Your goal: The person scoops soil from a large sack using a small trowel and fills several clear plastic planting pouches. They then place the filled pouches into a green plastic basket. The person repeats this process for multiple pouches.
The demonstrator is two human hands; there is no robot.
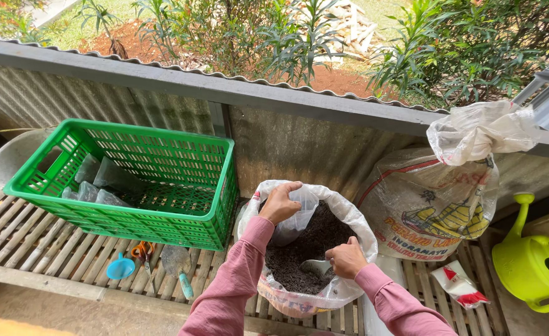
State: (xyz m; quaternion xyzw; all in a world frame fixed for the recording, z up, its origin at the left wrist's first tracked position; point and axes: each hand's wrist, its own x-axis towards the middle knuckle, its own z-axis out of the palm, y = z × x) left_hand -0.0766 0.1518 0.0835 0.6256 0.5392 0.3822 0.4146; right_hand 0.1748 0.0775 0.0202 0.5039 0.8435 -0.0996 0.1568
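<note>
— What lies out to the left of the hands?

— A green crate (131, 177) on the slatted bench (32, 239), with a few dark small bags in it. Nearer, just left of the left sleeve, a blue scoop (120, 267), orange-handled scissors (142, 252) and a trowel (178, 264) lie on the slats, the trowel's long axis running roughly toward the person.

— And the hands themselves?

— They are apart, one on each side of the open sack of soil (309, 249). The left hand (279, 202) is closed on the clear plastic at the sack's far left rim, holding it up. The right hand (346, 258) is lower and nearer, down inside the mouth, gripping a small pale scoop (315, 267) sunk into the dark soil. The soil lies directly between them, so the right hand is the closer one.

— Room to move?

— Tight on the right: a big printed sack (430, 205) leans just beyond the right hand, with a small packet (458, 283) and a lime watering can (533, 264) farther right. A corrugated metal wall (299, 146) closes the far edge. The open slats are to the left, before the crate.
</note>
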